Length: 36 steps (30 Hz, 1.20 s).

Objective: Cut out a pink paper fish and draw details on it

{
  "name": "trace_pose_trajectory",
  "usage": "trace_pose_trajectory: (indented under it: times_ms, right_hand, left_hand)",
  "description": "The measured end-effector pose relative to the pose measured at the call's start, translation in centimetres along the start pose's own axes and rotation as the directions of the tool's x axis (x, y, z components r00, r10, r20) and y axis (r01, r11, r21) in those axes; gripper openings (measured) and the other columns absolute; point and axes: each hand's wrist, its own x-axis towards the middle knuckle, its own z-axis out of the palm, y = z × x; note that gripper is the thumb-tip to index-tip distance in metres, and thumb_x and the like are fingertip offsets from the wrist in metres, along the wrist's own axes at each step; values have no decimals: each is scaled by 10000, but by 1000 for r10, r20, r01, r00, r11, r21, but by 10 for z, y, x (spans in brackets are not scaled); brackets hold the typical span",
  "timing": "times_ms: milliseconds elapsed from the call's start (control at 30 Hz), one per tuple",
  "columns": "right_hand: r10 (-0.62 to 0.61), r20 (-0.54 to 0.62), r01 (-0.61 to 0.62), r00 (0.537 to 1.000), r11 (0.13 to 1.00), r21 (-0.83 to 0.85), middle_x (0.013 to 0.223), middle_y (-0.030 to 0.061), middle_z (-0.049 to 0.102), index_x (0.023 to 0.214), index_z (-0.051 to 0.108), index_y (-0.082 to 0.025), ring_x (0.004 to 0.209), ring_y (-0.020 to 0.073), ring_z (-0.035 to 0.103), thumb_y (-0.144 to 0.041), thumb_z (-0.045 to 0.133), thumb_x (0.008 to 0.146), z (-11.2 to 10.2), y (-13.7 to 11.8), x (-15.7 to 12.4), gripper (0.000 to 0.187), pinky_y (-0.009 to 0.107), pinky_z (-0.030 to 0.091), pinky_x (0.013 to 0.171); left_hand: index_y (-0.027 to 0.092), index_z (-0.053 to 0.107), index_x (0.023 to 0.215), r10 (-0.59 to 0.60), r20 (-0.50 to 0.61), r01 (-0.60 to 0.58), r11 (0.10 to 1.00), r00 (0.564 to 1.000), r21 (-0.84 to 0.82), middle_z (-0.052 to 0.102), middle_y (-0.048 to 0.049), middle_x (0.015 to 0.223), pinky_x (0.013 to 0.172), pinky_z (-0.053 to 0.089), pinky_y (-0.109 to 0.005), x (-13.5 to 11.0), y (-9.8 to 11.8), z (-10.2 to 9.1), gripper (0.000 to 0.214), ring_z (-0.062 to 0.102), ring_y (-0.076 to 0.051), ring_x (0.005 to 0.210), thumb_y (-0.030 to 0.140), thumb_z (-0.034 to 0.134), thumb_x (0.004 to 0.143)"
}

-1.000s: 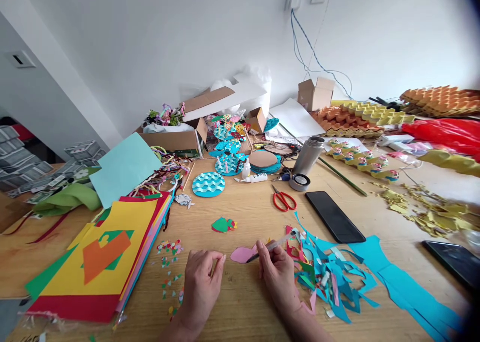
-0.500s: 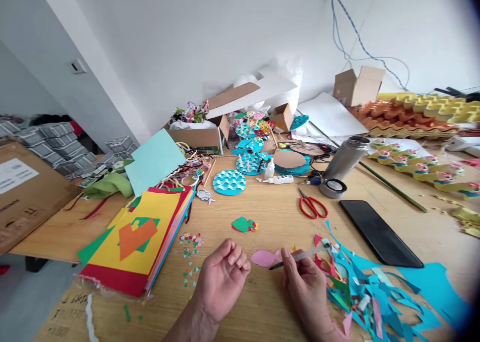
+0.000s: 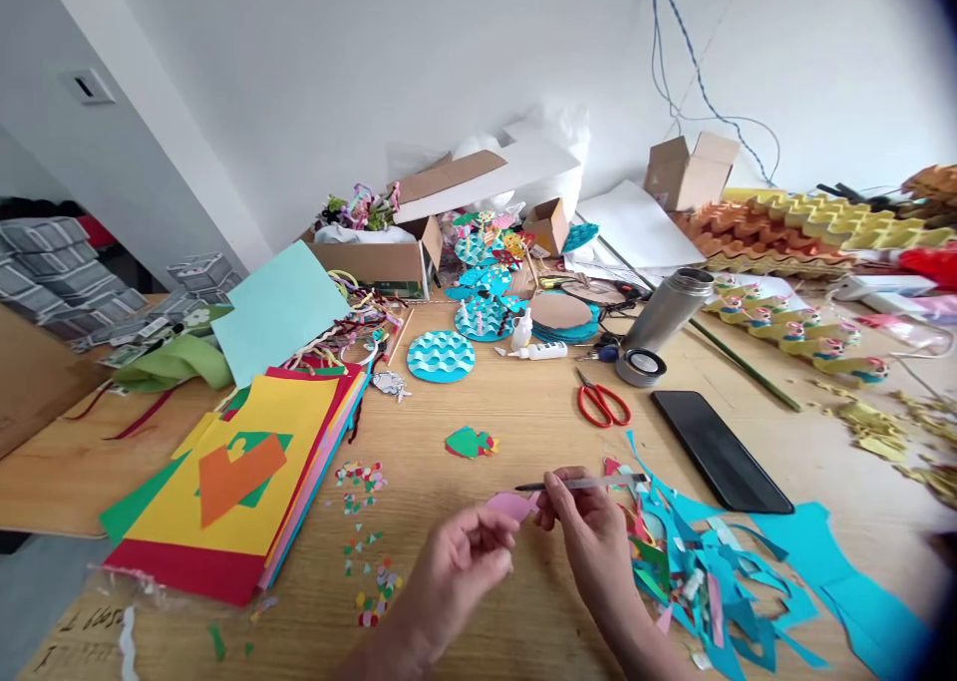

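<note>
In my right hand a slim grey tool with a dark pointed tip lies across the fingers, tip to the left. A pink paper fish is between my hands; the right fingertips meet its tail end, and whether they pinch it I cannot tell. My left hand is at the fish's lower edge, fingers half curled and thumb apart, partly covering it. Beyond them lies a green paper fish with red and yellow edges. Small coloured paper dots and triangles are scattered left of my hands.
Blue paper scraps spread on the right beside a black phone. Red-handled scissors, glue bottles and a steel flask stand or lie farther back. Coloured paper sheets are stacked at left. A wavy blue disc lies mid-table.
My right hand has risen slightly and come to the pink fish's tail, the tool now nearly level. My left hand has turned and moved to the fish. The view has shifted to the right.
</note>
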Motion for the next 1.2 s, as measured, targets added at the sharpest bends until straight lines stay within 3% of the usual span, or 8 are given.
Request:
trace_pose_trajectory:
  times_ms: [100,200,300,467,633,733,1100,1200]
  right_hand:
    - [-33,-32,33,999,999,-8,580,-17,580,781,535,-183,481,117,527,-435,643,826,-1,2,-2,278,226,434,467]
    - [-67,-7,67,998,998,-15,596,-13,591,869,556,-182,500,122,539,-403,601,866,2,-1,-8,225,226,437,474]
    - [-135,55,136,989,991,-13,626,-8,596,974,567,-191,556,134,563,-371,536,912,7,-5,-16,193,241,467,537]
    - [-224,162,250,961,954,-164,776,23,624,1023,587,-222,730,154,606,-278,532,920,10,-8,-32,130,251,491,670]
    - [-376,330,460,866,858,-228,901,21,628,1009,566,-253,882,176,606,-154,579,867,15,-17,-45,173,285,474,824]
    - [-388,376,490,841,841,-228,906,12,626,1010,556,-260,878,173,610,-137,579,860,18,-23,-47,195,281,480,814]
    - [-305,283,372,909,900,-226,863,3,649,971,579,-258,863,168,624,-227,616,859,13,-13,-42,122,261,480,831]
    - [-230,153,255,961,952,-169,865,21,664,1019,585,-247,847,160,619,-295,562,902,5,-16,-29,128,238,491,766]
  left_hand:
    - [175,654,901,-129,-15,98,818,991,-567,539,-12,847,717,407,-250,5,6,-9,306,484,-102,729,73,663,613]
    - [165,661,868,-170,31,138,666,985,-733,526,-4,856,734,404,-240,5,9,-12,332,473,-82,729,7,654,576]
    - [151,667,858,-159,55,142,616,986,-775,522,-3,835,737,397,-221,4,7,-10,332,466,-71,715,-13,656,570]
    - [147,664,865,-142,60,137,629,988,-765,521,0,817,741,394,-217,5,6,-9,334,465,-71,704,-19,651,575]
    - [154,648,857,-110,56,116,681,992,-723,516,6,791,754,393,-234,4,8,-7,303,474,-81,707,2,644,594]
    - [158,634,852,-81,48,93,735,996,-672,519,3,758,744,382,-233,3,7,-6,273,491,-99,731,18,644,618]
    - [177,594,838,-61,-48,28,855,997,-518,528,10,770,724,387,-230,3,2,-7,246,515,-109,739,74,683,633]
    - [185,606,852,16,-120,-40,980,993,-195,543,-4,776,712,402,-255,2,-1,-9,147,536,-138,745,128,626,719]
